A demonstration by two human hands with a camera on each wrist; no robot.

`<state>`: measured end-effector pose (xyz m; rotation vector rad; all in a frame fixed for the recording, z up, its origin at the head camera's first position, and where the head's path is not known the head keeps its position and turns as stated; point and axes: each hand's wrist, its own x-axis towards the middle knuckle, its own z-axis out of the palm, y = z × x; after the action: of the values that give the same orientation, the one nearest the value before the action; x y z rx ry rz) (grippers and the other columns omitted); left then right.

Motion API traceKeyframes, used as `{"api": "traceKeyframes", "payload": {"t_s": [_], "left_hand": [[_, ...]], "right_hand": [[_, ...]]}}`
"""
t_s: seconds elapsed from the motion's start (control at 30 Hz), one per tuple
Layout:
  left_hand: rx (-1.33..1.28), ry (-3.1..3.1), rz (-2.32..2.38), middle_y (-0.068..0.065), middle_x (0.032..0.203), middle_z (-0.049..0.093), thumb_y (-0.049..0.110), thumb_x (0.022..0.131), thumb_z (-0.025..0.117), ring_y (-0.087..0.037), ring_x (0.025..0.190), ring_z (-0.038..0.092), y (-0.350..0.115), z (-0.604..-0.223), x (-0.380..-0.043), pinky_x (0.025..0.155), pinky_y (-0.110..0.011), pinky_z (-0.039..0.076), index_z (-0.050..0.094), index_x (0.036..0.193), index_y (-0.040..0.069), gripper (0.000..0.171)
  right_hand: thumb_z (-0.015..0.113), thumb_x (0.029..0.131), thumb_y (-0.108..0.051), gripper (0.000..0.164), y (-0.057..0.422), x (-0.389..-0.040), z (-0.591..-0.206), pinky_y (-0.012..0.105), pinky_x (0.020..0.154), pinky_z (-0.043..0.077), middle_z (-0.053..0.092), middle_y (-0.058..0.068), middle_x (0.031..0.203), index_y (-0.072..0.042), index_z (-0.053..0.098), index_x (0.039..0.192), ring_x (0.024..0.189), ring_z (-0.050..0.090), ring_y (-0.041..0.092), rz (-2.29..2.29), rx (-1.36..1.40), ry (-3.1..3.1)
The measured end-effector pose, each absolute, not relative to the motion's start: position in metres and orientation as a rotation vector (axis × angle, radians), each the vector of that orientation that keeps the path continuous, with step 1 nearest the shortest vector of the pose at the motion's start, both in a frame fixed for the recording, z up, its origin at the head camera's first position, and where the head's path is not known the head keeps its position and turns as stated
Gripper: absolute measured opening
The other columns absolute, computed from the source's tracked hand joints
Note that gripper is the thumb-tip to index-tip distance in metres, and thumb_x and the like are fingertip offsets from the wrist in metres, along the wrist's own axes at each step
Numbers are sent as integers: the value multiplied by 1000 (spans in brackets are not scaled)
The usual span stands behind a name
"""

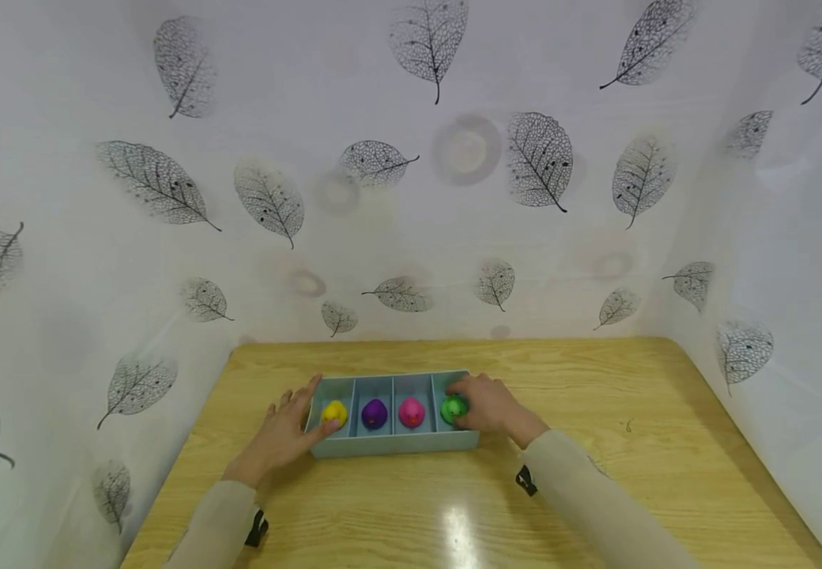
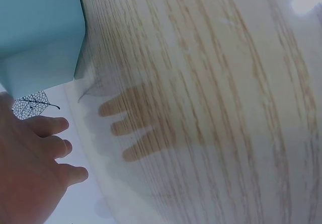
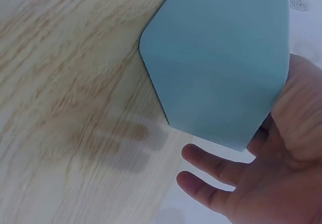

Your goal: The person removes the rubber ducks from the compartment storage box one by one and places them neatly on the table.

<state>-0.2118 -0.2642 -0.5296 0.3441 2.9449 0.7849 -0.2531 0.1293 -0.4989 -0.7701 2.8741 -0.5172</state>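
A pale blue tray (image 1: 394, 447) with compartments in a row lies on the table. From left to right its sections hold a yellow rubber duck (image 1: 334, 412), a purple one (image 1: 374, 413), a pink one (image 1: 411, 412) and a green rubber duck (image 1: 453, 408). My left hand (image 1: 279, 433) rests at the tray's left end, fingers spread, thumb over the rim beside the yellow duck. My right hand (image 1: 491, 405) reaches over the right end, pinching the green duck between thumb and finger. Two other fingers (image 3: 211, 166) of it extend outside the tray wall in the right wrist view.
The wood-grain table (image 1: 397, 514) has a glossy surface that reflects the hands. White sheeting (image 1: 411, 237) with leaf prints stands behind the table and along both sides. Dark straps (image 1: 527, 480) hang below the sleeves.
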Motion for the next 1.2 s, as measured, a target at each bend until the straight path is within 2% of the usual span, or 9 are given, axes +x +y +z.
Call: {"api": "traceKeyframes", "payload": {"t_s": [0.33,0.6,0.87,1.1,1.2], "left_hand": [[347,2948,782,-20,172,29,65,101,55,-62,154,22,-263,-526,-211,120,-83,13,9,172,26,93],[340,2945,782,-19,173,27,65,101,55,-61,154,22,-262,-525,-211,121,-82,13,11,172,22,94],[329,2941,769,-19,172,28,66,101,55,-60,155,22,-262,-526,-211,121,-82,13,12,172,21,94],[325,2935,781,-17,173,28,66,100,55,-60,155,22,-263,-530,-212,121,-82,12,11,172,23,94],[325,2935,790,-17,172,28,65,100,56,-60,155,21,-264,-530,-212,121,-82,12,12,172,22,94]], "right_hand": [[87,80,-18,48,128,-258,-499,62,94,55,74,16,126,-5,74,124,111,68,39,-588,-787,2850],[89,77,-17,47,130,-262,-502,56,97,57,75,17,122,-1,75,120,110,69,37,-685,-838,2824],[88,75,-23,50,132,-264,-505,47,86,59,75,15,115,0,77,118,99,68,30,-657,-914,2841],[84,78,-23,50,133,-265,-505,52,90,56,72,16,120,1,76,122,106,65,34,-660,-894,2809],[83,78,-23,51,134,-265,-506,49,92,55,72,17,121,1,76,123,109,64,32,-709,-886,2799]]}}
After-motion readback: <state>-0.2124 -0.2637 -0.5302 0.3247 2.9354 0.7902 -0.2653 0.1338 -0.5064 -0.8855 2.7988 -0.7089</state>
